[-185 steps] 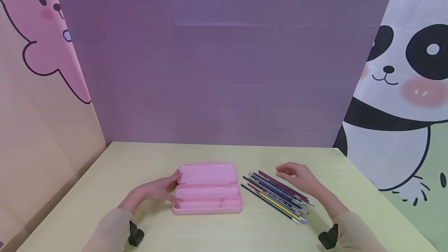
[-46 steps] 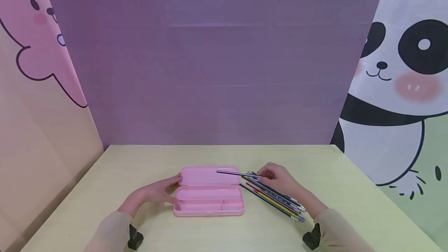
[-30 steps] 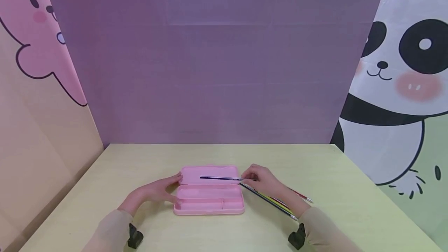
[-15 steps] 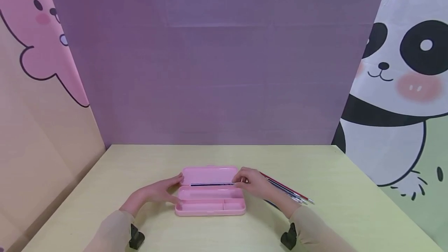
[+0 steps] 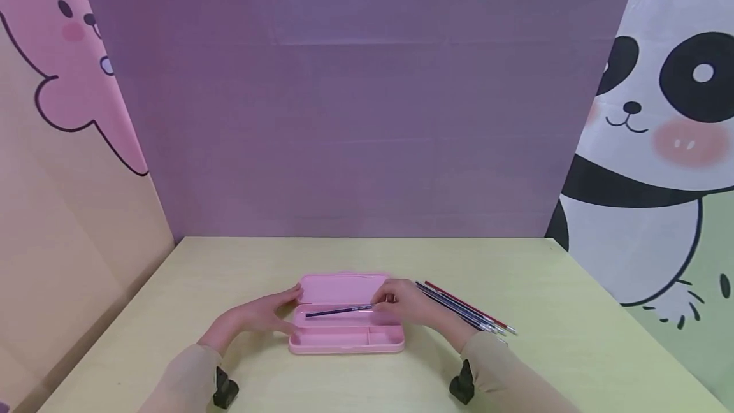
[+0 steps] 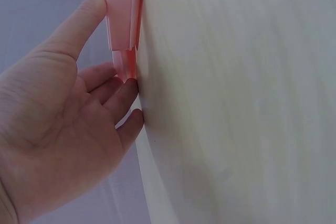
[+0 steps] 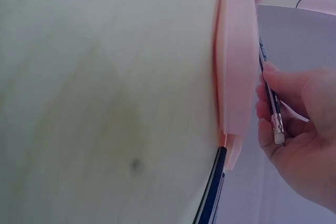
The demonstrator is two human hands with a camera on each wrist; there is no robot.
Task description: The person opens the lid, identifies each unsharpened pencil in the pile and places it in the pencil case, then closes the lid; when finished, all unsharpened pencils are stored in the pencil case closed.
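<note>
A pink pencil case [image 5: 345, 350] lies opened flat on the table, its lid [image 5: 343, 289] at the far side. My left hand [image 5: 258, 313] rests at its left end, thumb on the tray and fingers at the lid. In the left wrist view, the left hand's [image 6: 63, 103] thumb touches the case wall and its fingers are loosely bent. My right hand [image 5: 408, 303] pinches a dark pencil [image 5: 335, 312], held slightly tilted over the rear compartment. In the right wrist view, the right hand [image 7: 307, 119] holds this pencil [image 7: 271, 98] near its white eraser end.
Several dark pencils and a red one [image 5: 478, 308] lie slantwise on the table right of the case, partly behind my right forearm. The tray has a divider [image 5: 367, 335] in its front part. A purple panel [image 5: 355, 113] stands behind the table [image 5: 241, 253].
My right hand picked up a pencil from the pile, carried it left across the lid and lowered it toward the rear compartment. The left hand has stayed at the case.
</note>
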